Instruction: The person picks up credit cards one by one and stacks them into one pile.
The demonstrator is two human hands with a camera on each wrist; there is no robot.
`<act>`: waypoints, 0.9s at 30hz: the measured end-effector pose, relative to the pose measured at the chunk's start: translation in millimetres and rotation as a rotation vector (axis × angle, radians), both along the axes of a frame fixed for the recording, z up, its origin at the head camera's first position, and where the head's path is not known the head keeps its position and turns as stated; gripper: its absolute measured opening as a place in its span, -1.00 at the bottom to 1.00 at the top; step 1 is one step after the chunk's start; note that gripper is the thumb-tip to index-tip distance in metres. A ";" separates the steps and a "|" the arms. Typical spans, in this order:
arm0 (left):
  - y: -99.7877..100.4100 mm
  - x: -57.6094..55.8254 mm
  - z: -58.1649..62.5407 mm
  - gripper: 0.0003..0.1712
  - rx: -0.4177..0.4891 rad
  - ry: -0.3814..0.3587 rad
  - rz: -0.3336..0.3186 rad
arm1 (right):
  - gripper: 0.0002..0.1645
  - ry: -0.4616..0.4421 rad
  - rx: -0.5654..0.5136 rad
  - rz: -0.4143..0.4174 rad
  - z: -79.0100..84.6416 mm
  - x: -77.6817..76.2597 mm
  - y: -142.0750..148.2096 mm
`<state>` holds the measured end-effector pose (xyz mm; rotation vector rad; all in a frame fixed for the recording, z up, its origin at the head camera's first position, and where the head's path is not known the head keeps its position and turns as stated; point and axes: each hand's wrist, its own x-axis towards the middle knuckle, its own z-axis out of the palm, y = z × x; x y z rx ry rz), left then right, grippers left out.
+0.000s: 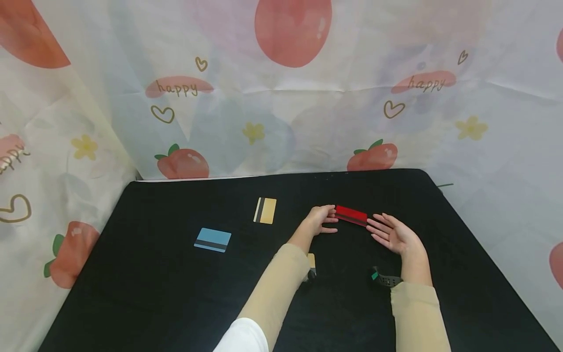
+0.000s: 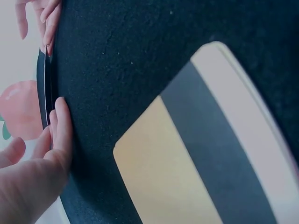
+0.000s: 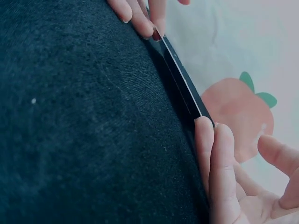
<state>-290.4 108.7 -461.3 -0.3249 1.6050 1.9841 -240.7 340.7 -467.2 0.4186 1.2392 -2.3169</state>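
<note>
A red card (image 1: 351, 215) with a dark stripe spans the gap between the two hands at the far right of the table. Fingertips of the left hand (image 1: 321, 220) meet its left end, and fingertips of the right hand (image 1: 398, 234) meet its right end. Both hands have extended fingers, with the right palm turned up. Both wrist views show the card edge-on, as a thin line close over the cloth. Under the left forearm lies a gold card (image 2: 187, 163) with a dark stripe, mostly hidden in the head view.
Left of the hands, a second gold card (image 1: 266, 210) and a blue card (image 1: 213, 239) lie apart on the black table (image 1: 154, 293). A dark wrist strap (image 1: 388, 280) is on the right wrist. A printed fruit curtain (image 1: 308, 117) stands behind the table.
</note>
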 end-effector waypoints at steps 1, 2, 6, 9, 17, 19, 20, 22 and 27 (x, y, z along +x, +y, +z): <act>-0.4 0.7 0.4 -0.60 -0.005 0.002 0.011 | -0.62 0.001 0.009 0.003 0.9 0.4 -0.9; -0.9 1.5 0.8 -0.62 -0.009 0.004 0.023 | -0.62 0.001 0.018 0.005 1.7 0.6 -1.8; -1.9 6.4 1.8 -0.72 -0.042 0.009 0.089 | -0.66 0.013 0.082 0.012 5.0 1.8 -7.3; -1.1 10.2 1.4 -0.77 -0.081 0.004 0.138 | -0.73 0.022 0.143 0.012 6.2 2.2 -11.1; 0.9 14.5 0.7 -0.80 -0.157 -0.005 0.216 | -0.72 0.054 0.235 0.025 5.6 3.3 -18.8; 0.7 14.5 0.2 -0.79 -0.164 -0.005 0.215 | -0.70 0.062 0.247 0.018 5.4 3.9 -20.9; 0.5 14.6 -0.1 -0.78 -0.166 -0.004 0.211 | -0.69 0.065 0.254 0.015 5.6 4.2 -22.0; 0.0 14.9 -0.4 -0.77 -0.162 -0.004 0.202 | -0.67 0.067 0.272 0.004 6.1 4.7 -24.4; -1.9 14.8 -0.5 -0.70 -0.126 -0.017 0.187 | -0.62 0.054 0.324 -0.013 7.1 4.1 -30.9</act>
